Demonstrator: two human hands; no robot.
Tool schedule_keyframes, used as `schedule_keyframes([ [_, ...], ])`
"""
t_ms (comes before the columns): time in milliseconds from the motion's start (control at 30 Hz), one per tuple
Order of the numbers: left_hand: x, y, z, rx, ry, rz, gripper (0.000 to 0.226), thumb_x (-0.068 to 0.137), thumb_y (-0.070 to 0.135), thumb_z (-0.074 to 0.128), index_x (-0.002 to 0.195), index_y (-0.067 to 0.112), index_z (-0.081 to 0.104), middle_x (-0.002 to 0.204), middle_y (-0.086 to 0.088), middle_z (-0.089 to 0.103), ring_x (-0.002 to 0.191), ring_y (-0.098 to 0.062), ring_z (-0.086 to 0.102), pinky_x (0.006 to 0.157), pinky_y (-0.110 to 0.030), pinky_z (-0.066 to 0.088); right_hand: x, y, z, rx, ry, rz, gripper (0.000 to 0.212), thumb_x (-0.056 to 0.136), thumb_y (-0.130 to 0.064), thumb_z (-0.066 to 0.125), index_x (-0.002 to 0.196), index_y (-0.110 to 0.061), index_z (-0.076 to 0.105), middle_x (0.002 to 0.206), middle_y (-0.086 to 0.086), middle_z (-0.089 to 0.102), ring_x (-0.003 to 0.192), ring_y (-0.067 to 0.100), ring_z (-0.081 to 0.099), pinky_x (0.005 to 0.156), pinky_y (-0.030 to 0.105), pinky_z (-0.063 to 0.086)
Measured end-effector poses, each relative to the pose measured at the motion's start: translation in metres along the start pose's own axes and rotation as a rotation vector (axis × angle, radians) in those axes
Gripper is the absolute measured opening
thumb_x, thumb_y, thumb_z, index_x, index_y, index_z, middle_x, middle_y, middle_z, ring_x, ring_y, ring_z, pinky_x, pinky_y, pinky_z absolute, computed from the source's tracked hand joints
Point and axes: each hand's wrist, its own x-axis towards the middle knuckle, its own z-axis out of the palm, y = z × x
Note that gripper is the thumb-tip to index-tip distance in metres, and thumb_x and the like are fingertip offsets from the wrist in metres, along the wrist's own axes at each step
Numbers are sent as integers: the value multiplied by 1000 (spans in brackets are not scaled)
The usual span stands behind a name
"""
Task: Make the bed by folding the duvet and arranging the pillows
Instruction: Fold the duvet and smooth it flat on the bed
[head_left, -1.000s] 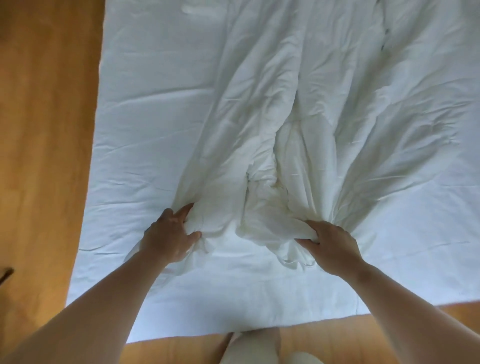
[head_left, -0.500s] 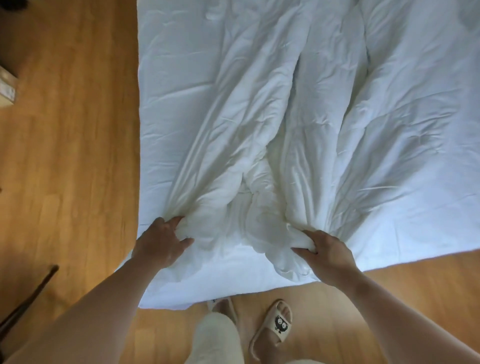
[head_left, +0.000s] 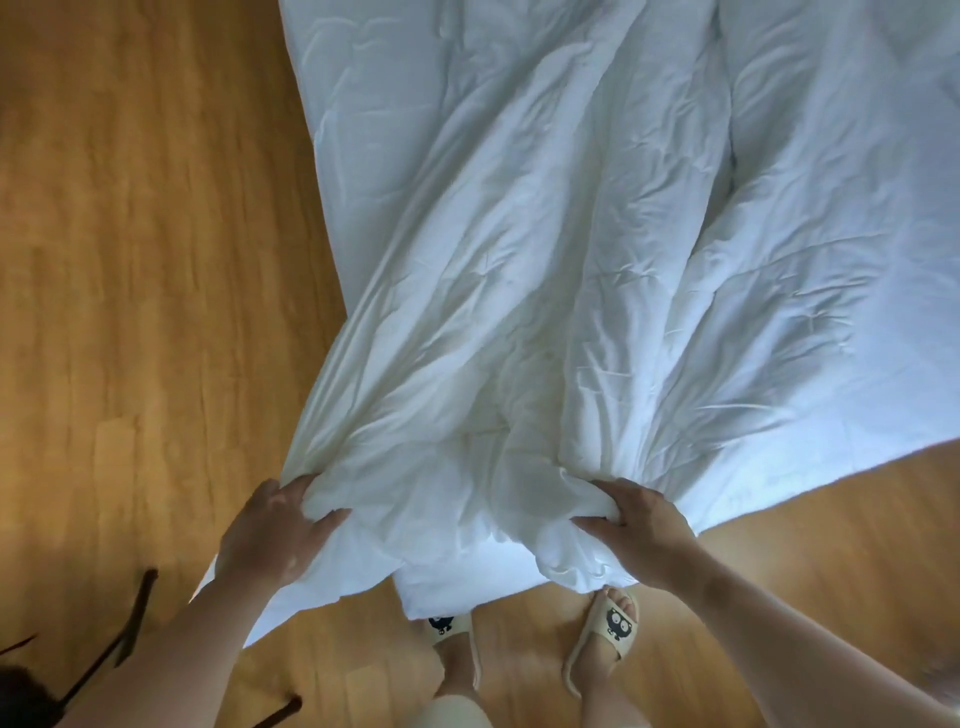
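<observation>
While gripping bunched duvet (head_left: 571, 260) with left hand (head_left: 275, 535) and right hand (head_left: 639, 535) curled tight, pull back evenly. Hold both level.

White duvet (head_left: 571, 234) lies spread out and heavily creased, its long folds converging toward the near edge. Left grip (head_left: 275, 530) clutches a bunch of fabric by the duvet's left edge, fingers curled into it. Right grip (head_left: 644, 525) clutches a second bunch further right along the near edge. The cloth between them is rumpled. Wooden floor (head_left: 130, 260) shows left of and below the duvet. Two feet in beige slippers (head_left: 608, 629) with black cartoon faces; the duvet's edge overlaps the left slipper's toe. Dark thin rods (head_left: 130, 623) at lower left, identity unclear.
</observation>
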Motion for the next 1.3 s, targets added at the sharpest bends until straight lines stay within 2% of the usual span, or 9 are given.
schedule_keyframes([
  [200,1,-36,23,14,-76,-80,79,79,82,43,144,36,45,123,-3,50,114,-30,57,95,-46,51,-18,8,21,-93,-72,61,65,69,-75,47,131,-58,55,96,-23,53,106,14,63,86,32,49],
  [300,10,-26,41,30,-113,-78,76,82,80,40,145,37,42,124,-5,48,116,-30,55,96,-46,50,-13,22,30,-109,-70,97,49,83,-58,63,132,-54,57,97,-20,52,107,15,62,86,30,47],
  [400,21,-20,63,82,-169,-98,80,84,80,37,152,38,29,129,-10,42,117,-33,52,98,-48,49,-3,31,43,-121,-118,114,46,87,-53,66,131,-56,55,101,-13,54,104,16,60,90,32,48],
  [533,22,-10,80,126,-243,-154,84,89,70,40,158,34,7,138,-11,33,124,-35,46,100,-51,46,3,38,63,-293,-240,153,61,89,-46,65,143,-54,38,122,-3,50,124,26,52,101,41,46],
  [667,2,23,74,143,-181,-193,88,93,56,49,159,22,1,153,-13,23,133,-35,39,103,-52,45,-10,33,60,-296,-236,171,77,89,-40,67,154,-42,27,148,-1,39,138,25,38,109,38,38],
  [867,-49,115,64,59,-291,23,77,94,49,52,158,25,16,149,-13,34,128,-30,48,102,-42,47,-48,55,5,-45,-145,246,78,88,-43,67,154,-38,28,155,0,35,141,22,36,116,37,34],
  [1067,-102,264,60,221,-458,313,64,95,47,52,151,19,35,147,-7,49,131,-26,50,103,-33,45,-91,140,-99,139,-29,396,65,91,-40,64,150,-32,38,145,2,48,134,21,47,105,37,45],
  [1200,-138,363,65,264,-474,335,52,94,51,54,140,25,48,143,-2,55,123,-23,56,100,-29,47,-114,218,-148,211,-61,416,58,94,-38,63,148,-26,44,144,6,54,131,23,51,103,33,46],
  [1300,-160,425,71,211,-454,278,48,92,50,57,133,26,53,139,-2,58,116,-21,58,96,-28,47,-138,281,-184,259,-120,427,50,95,-39,63,141,-24,51,137,2,61,116,20,61,94,29,50],
])
